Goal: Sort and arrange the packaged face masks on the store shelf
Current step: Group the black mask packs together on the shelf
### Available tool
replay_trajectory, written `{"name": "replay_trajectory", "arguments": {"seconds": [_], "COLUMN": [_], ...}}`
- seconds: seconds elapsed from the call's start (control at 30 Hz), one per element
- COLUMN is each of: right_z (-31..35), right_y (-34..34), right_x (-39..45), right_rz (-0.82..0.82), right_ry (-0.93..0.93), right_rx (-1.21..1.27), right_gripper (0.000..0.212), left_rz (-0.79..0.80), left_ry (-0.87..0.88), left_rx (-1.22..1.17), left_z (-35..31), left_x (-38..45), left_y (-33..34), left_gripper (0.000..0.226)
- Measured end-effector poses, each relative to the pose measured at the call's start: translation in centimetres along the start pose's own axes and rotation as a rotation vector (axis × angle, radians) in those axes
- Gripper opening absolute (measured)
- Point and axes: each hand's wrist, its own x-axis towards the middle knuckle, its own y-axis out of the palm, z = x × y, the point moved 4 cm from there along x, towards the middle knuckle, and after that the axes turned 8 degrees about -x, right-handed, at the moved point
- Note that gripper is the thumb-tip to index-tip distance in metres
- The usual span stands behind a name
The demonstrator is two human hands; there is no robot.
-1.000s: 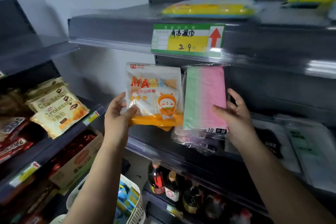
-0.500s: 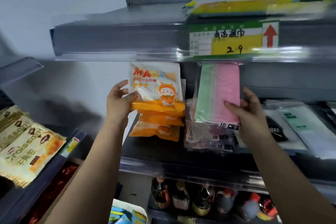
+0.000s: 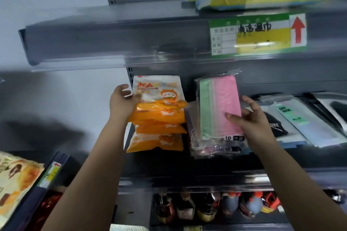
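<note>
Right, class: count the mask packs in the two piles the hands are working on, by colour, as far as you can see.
Orange cartoon packs: 3, top one held by the left hand
Pink-and-green packs: 2 by their visible labels, top one held by the right hand
Total: 5; more may lie hidden underneath.

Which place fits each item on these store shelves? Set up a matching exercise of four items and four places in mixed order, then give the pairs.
Items:
1. orange mask pack
2. pink and green mask pack
3. price label
4. bottles

Places:
A. lowest shelf
B. held by right hand
C. upper shelf's front edge
D. held by left hand

Pairs: 1-D, 2-B, 3-C, 4-A
</note>
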Motion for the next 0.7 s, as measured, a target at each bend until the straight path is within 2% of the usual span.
{"name": "replay_trajectory", "arguments": {"seconds": [0.17, 0.37, 0.63, 0.7], "right_z": [-0.9, -1.3, -0.3, 0.5], "right_y": [0.6, 1.4, 1.4, 1.1], "right_x": [0.8, 1.9, 1.5, 0.9], "right_rz": [-0.012, -0.02, -0.076, -0.125], "right_ry": [0.002, -0.084, -0.221, -0.322], "right_rx": [-0.178, -0.676, -1.252, -1.322], "right_gripper": [0.071, 0.056, 0.054, 0.052], "left_rz": [-0.011, 0.04, 0.15, 0.191], "left_ry": [0.149, 0.351, 0.634, 0.714], "left_rx": [0.149, 0.337, 0.592, 0.689], "left_z": [-0.7, -1.3, -2.0, -2.1], "left_x": [-0.4, -2.9, -6.3, -7.4], "left_y": [0.1, 0.3, 2.0, 3.3], "left_gripper": [0.05, 0.043, 0.043, 0.047]}}
